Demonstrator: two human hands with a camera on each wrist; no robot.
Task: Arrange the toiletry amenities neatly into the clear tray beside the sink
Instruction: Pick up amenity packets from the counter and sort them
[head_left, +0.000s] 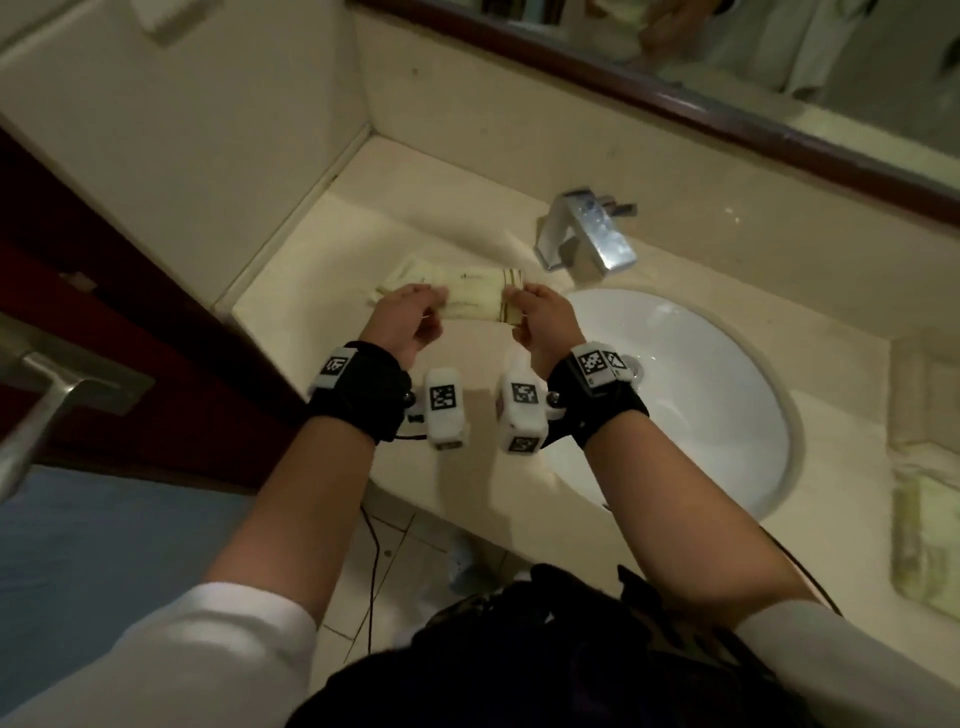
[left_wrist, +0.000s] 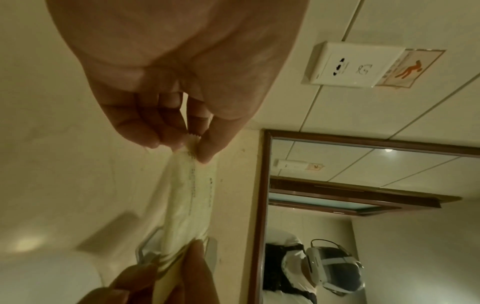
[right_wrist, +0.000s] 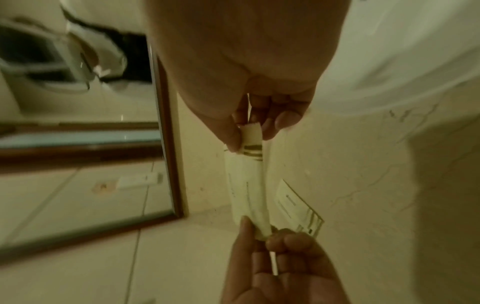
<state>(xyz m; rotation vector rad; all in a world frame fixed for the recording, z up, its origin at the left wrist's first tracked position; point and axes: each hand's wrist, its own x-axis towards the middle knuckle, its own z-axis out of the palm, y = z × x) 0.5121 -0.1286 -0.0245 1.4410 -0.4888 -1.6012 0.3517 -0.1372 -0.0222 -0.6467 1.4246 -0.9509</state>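
I hold one cream toiletry packet (head_left: 475, 305) with brown stripes at its right end, stretched between both hands above the counter left of the sink. My left hand (head_left: 439, 301) pinches its plain left end; thumb and fingertips (left_wrist: 205, 150) close on the crimped edge. My right hand (head_left: 513, 305) pinches the striped end (right_wrist: 250, 142). The packet (right_wrist: 246, 185) hangs slightly bowed between the hands. A second similar packet (head_left: 441, 269) lies flat on the counter just behind; its striped end (right_wrist: 309, 220) shows in the right wrist view. The tray (head_left: 927, 499) is a blurred shape at the far right of the counter.
A chrome faucet (head_left: 592, 234) stands behind the white basin (head_left: 701, 395). The framed mirror (head_left: 753, 88) runs along the back wall. A dark door with a metal handle (head_left: 47, 395) is at my left. Beige counter (head_left: 322, 332) lies under the hands.
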